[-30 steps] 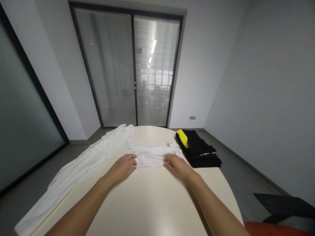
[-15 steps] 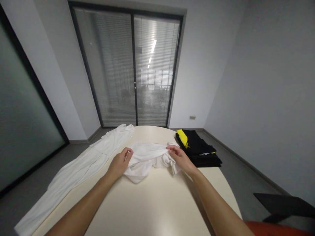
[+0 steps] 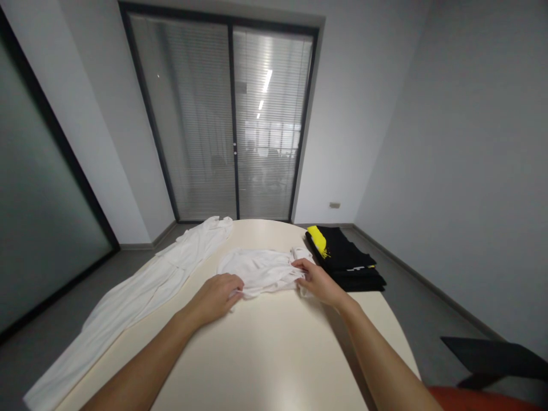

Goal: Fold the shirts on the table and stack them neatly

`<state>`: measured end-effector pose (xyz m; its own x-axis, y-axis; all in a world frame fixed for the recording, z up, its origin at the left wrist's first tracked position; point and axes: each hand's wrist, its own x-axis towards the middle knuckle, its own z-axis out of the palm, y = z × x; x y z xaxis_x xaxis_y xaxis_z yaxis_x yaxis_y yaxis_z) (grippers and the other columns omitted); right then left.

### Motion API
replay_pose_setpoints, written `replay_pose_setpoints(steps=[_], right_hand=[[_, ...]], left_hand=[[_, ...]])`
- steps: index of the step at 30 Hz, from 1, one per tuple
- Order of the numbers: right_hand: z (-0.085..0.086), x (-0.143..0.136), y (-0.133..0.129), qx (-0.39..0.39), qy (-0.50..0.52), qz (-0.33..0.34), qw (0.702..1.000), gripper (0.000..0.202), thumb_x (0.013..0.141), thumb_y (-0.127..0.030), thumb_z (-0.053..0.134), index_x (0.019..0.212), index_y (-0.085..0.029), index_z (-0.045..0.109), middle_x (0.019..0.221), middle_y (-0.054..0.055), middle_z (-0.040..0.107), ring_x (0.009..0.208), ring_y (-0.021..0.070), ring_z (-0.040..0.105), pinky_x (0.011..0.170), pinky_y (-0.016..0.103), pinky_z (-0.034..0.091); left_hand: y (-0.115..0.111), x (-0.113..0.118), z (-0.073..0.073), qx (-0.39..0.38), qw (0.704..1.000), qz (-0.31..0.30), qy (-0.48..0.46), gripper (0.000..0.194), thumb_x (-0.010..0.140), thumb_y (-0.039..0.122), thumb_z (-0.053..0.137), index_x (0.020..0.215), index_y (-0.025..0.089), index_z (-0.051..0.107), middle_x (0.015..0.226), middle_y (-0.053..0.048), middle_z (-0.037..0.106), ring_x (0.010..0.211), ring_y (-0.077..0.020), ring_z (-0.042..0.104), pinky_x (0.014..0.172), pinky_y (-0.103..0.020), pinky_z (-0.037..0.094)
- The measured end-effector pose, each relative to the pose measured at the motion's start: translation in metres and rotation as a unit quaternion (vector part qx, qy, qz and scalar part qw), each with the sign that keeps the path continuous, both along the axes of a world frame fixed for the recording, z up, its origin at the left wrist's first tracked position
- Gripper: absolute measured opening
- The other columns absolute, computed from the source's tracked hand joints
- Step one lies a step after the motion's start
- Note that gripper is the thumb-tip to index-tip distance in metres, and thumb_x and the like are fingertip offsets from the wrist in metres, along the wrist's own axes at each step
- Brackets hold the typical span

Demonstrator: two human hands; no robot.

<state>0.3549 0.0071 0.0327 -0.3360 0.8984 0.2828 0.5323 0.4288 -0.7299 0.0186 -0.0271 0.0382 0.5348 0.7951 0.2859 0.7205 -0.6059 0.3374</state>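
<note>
A crumpled white garment lies across the middle of the table, bunched up at its right end. My left hand has its fingers closed on the near left edge of the cloth. At the right end, my right hand pinches the bunched fabric between thumb and fingers. Which part of the garment each hand grips cannot be made out.
Another white garment stretches along the table's left edge. A stack of folded black clothes with a yellow patch sits at the right edge. Beyond the pale round table a dark chair part shows at lower right.
My left hand has come down and nearer to me with the cloth's left edge. The raised fabric now lies flatter, and my right hand has shifted slightly lower.
</note>
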Motion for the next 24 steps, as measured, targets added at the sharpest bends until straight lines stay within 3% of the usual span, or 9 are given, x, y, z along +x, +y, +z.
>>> replay_pose_setpoints(steps=[4, 8, 10, 13, 15, 17, 20, 22, 24], right_hand=[[0.007, 0.006, 0.001, -0.026, 0.004, -0.035, 0.999, 0.038, 0.077, -0.017, 0.054, 0.115, -0.017, 0.063, 0.111, 0.008, 0.07, 0.095, 0.0214, 0.064, 0.089, 0.034, 0.047], [0.023, 0.004, -0.004, -0.035, 0.082, -0.039, 0.995, 0.033, 0.081, -0.029, 0.055, 0.107, -0.015, 0.068, 0.101, 0.007, 0.071, 0.088, 0.0207, 0.062, 0.079, 0.03, 0.048], [0.033, 0.006, -0.011, -0.079, 0.133, 0.0, 0.988, 0.031, 0.079, -0.034, 0.056, 0.097, -0.015, 0.072, 0.088, 0.005, 0.071, 0.078, 0.019, 0.062, 0.071, 0.027, 0.047], [0.047, 0.01, -0.024, -0.195, 0.165, 0.127, 0.958, 0.036, 0.078, -0.043, 0.057, 0.082, -0.012, 0.075, 0.074, 0.006, 0.07, 0.066, 0.0171, 0.06, 0.062, 0.026, 0.045], [0.054, 0.009, -0.031, -0.253, 0.166, 0.196, 0.933, 0.044, 0.08, -0.05, 0.056, 0.08, -0.011, 0.076, 0.072, 0.008, 0.071, 0.062, 0.017, 0.061, 0.061, 0.027, 0.046], [0.057, 0.005, -0.033, -0.251, 0.158, 0.204, 0.933, 0.044, 0.083, -0.052, 0.059, 0.085, -0.012, 0.077, 0.075, 0.009, 0.072, 0.063, 0.0171, 0.063, 0.066, 0.029, 0.048], [0.052, -0.007, -0.03, -0.169, 0.091, 0.159, 0.969, 0.037, 0.081, -0.048, 0.068, 0.096, -0.015, 0.076, 0.091, 0.009, 0.074, 0.082, 0.0195, 0.067, 0.081, 0.032, 0.049], [0.044, -0.014, -0.027, -0.141, 0.024, 0.139, 0.98, 0.04, 0.077, -0.046, 0.073, 0.106, -0.017, 0.075, 0.103, 0.009, 0.074, 0.095, 0.021, 0.065, 0.087, 0.032, 0.048], [0.035, -0.018, -0.025, -0.158, -0.034, 0.144, 0.976, 0.052, 0.072, -0.045, 0.078, 0.117, -0.02, 0.072, 0.107, 0.007, 0.073, 0.096, 0.0208, 0.065, 0.087, 0.031, 0.048]], left_hand=[[0.015, -0.007, -0.002, -0.004, 0.98, 0.126, -0.156, 0.024, 0.097, 0.04, 0.043, 0.101, 0.023, 0.059, 0.098, -0.005, 0.07, 0.093, -0.0227, 0.064, 0.084, -0.032, 0.045], [0.02, -0.01, 0.006, -0.021, 0.941, 0.168, -0.292, 0.03, 0.094, 0.047, 0.045, 0.1, 0.021, 0.057, 0.096, -0.005, 0.068, 0.096, -0.0233, 0.062, 0.089, -0.033, 0.044], [0.015, -0.012, 0.015, -0.1, 0.934, 0.125, -0.321, 0.034, 0.091, 0.052, 0.049, 0.094, 0.02, 0.06, 0.092, -0.004, 0.067, 0.093, -0.0232, 0.061, 0.085, -0.033, 0.045], [0.005, -0.017, 0.029, -0.306, 0.902, -0.013, -0.304, 0.045, 0.089, 0.059, 0.052, 0.089, 0.016, 0.066, 0.089, -0.006, 0.068, 0.08, -0.0203, 0.061, 0.07, -0.028, 0.045], [0.001, -0.018, 0.032, -0.365, 0.886, -0.055, -0.281, 0.051, 0.09, 0.062, 0.048, 0.091, 0.015, 0.069, 0.087, -0.007, 0.069, 0.068, -0.0171, 0.059, 0.06, -0.026, 0.043], [0.001, -0.016, 0.029, -0.319, 0.909, -0.032, -0.267, 0.048, 0.09, 0.059, 0.049, 0.095, 0.016, 0.07, 0.089, -0.007, 0.07, 0.065, -0.0159, 0.059, 0.059, -0.026, 0.044], [0.002, -0.008, 0.021, -0.188, 0.963, 0.001, -0.192, 0.036, 0.085, 0.046, 0.061, 0.108, 0.021, 0.07, 0.109, -0.008, 0.07, 0.086, -0.0199, 0.063, 0.077, -0.03, 0.049], [-0.001, -0.003, 0.017, -0.135, 0.984, -0.027, -0.115, 0.036, 0.08, 0.04, 0.067, 0.112, 0.023, 0.07, 0.117, -0.007, 0.069, 0.099, -0.0226, 0.062, 0.09, -0.033, 0.047], [-0.006, 0.002, 0.016, -0.127, 0.988, -0.064, -0.055, 0.032, 0.077, 0.037, 0.069, 0.105, 0.024, 0.073, 0.11, -0.006, 0.071, 0.1, -0.0233, 0.063, 0.091, -0.032, 0.046]])
